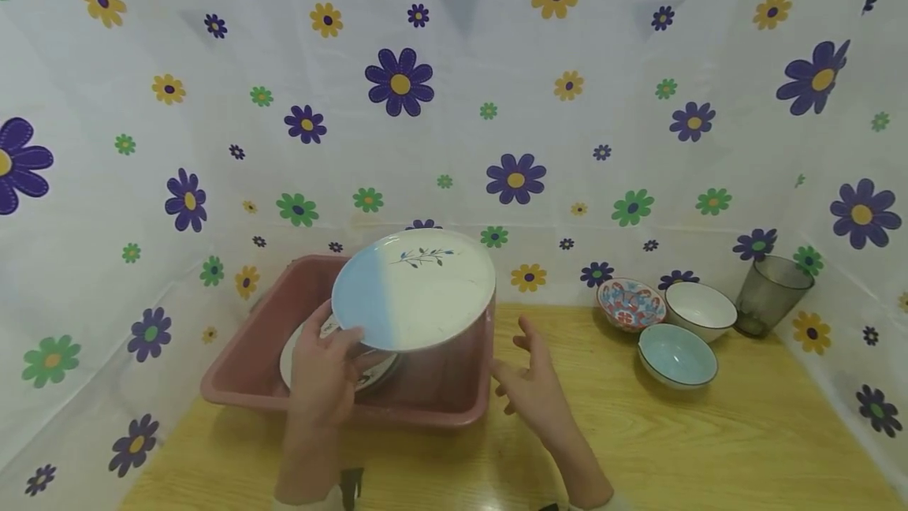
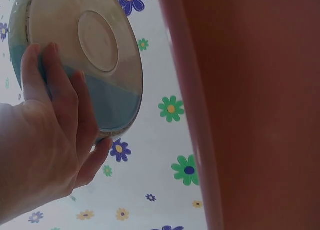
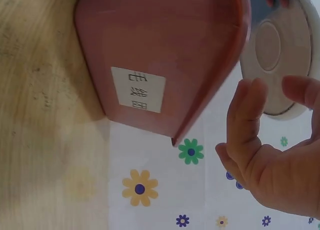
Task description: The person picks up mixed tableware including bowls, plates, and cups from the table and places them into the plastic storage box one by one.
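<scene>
Nearest us, our R hand [image 1: 534, 389] is hanging just beside the tub [image 1: 440, 418], fingers apart & loosely bent, holding nothing. Our L hand [image 1: 325, 373] is gripping the plate [image 1: 436, 290] by its blue-side rim, thumb lying on top, fingers bracing underneath. The plate is hovering over the tub, its face tilting up twd us; whether it's touching the far rim, we can't tell.

Handling-wise, we're judging it glazed ceramic: stiff, slick, prob. heavyish for one hand & liable to chip if knocked. W/ all that wt. pulling from one edge, we're favouring a hold on opp. sides of the rim, or a palm under the foot ring [image 2: 99, 41].

Below, inside the tub, a white dish [image 1: 292, 353] is lying, partly hidden. Farther off, on the table [image 1: 638, 448], the blue bowl [image 1: 677, 353], red bowl [image 1: 627, 302] & white bowl [image 1: 701, 306] are standing close together, w/ the grey cup [image 1: 773, 298] just beside the white one. Behind everything, flowery cloth [image 1: 454, 144] is hanging.
</scene>
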Tool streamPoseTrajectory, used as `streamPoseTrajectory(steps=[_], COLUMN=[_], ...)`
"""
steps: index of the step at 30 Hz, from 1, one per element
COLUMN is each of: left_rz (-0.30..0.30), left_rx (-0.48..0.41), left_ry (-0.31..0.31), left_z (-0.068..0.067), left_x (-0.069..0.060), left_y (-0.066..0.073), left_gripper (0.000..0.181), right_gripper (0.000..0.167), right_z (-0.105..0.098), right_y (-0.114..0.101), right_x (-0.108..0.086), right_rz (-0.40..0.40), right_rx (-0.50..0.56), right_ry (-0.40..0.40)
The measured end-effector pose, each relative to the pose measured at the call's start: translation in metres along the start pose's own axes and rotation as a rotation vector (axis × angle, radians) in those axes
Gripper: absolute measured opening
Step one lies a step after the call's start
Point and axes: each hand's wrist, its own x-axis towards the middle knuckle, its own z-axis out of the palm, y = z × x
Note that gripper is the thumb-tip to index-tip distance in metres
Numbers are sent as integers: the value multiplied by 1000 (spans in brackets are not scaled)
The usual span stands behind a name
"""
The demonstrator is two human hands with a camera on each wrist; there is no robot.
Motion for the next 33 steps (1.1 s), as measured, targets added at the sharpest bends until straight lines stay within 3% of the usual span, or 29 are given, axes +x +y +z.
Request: streamPoseTrajectory(steps=[10,15,21,33], left_rz=[-4,2,-5,-27], left_rx=[-3,-6,-14,89], left_ry=[113,139,163,273], left_z=[-19,-27,-34,-53], left_x=[10,14,18,29], left_y=[3,5,4,-5], left_gripper=[65,64,67,70], right_gripper=[103,109,107,96], right_z=[13,17,19,21], right_y=[11,17,20,24], right_x=[-3,-3,-2,-2], right_rz=[6,1,8,-41], right_rx=[-38,-31,-36,-11], right_ry=[-72,-97,-117,-162])
